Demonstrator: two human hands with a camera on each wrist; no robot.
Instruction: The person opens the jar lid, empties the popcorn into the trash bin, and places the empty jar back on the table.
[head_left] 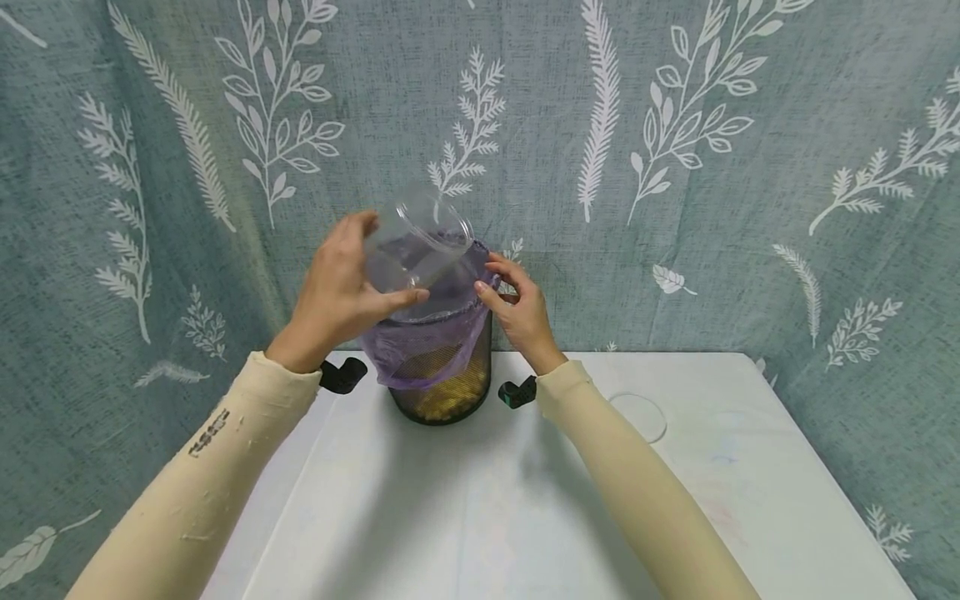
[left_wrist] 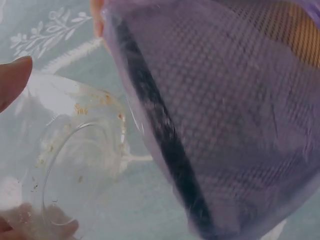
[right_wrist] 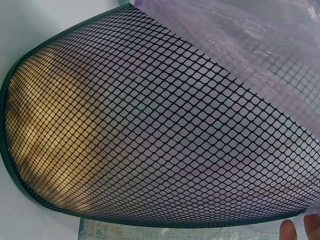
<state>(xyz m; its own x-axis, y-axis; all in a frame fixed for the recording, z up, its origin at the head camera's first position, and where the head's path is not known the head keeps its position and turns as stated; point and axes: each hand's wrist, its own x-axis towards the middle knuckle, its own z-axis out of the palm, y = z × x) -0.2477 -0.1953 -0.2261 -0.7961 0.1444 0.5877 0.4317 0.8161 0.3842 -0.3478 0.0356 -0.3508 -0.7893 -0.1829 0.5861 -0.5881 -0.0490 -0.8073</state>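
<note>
In the head view my left hand [head_left: 341, 279] holds a clear plastic container [head_left: 423, 242], tilted over the mouth of a black mesh trash bin [head_left: 480, 358]. Small orange-brown bits cling inside the container [left_wrist: 80, 145] in the left wrist view. A thin purple trash bag [head_left: 390, 346] lines the bin and folds down over its outside. At the bin's right side my right hand [head_left: 521, 312] grips the bag-covered rim between thumb and fingers. Yellowish contents [head_left: 450, 396] show through the lower mesh, their kind unclear.
The bin stands on a white table [head_left: 675, 500] near its back edge. A thin pale ring [head_left: 664, 425] lies on the table beside my right forearm. A grey-green curtain [head_left: 555, 167] with white leaf prints hangs behind and at both sides.
</note>
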